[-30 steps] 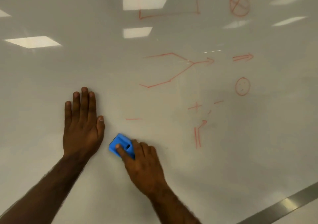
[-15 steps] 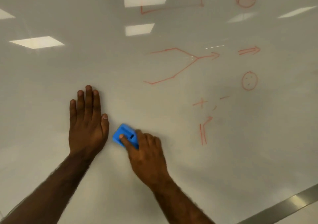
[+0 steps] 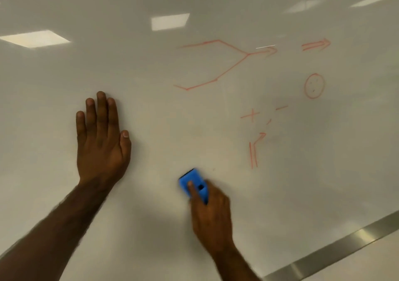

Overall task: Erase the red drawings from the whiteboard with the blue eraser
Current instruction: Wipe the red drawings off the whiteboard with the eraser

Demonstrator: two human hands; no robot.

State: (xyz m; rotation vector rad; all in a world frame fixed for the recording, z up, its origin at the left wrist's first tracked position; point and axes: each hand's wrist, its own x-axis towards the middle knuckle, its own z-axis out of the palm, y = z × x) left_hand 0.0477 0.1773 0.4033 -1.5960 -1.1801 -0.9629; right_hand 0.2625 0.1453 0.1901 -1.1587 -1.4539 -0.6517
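Note:
My right hand (image 3: 212,213) presses the blue eraser (image 3: 194,183) flat against the whiteboard (image 3: 54,86), low and centre. My left hand (image 3: 101,142) lies flat on the board to the eraser's upper left, fingers together and pointing up, holding nothing. Red drawings stay on the right half: a branching arrow line (image 3: 224,64), a double arrow (image 3: 315,44), a small circle face (image 3: 314,85), a plus sign (image 3: 250,115), short dashes (image 3: 281,107) and a bent double-line arrow (image 3: 254,151). Parts of more red shapes show at the top edge.
A metal frame strip (image 3: 336,248) runs diagonally along the board's lower right edge. Ceiling light reflections (image 3: 34,38) glare on the glossy surface at left and top.
The short red dash to the right of my left hand is gone. My right hand has slid the eraser to the right, away from my left hand. The view has shifted downward.

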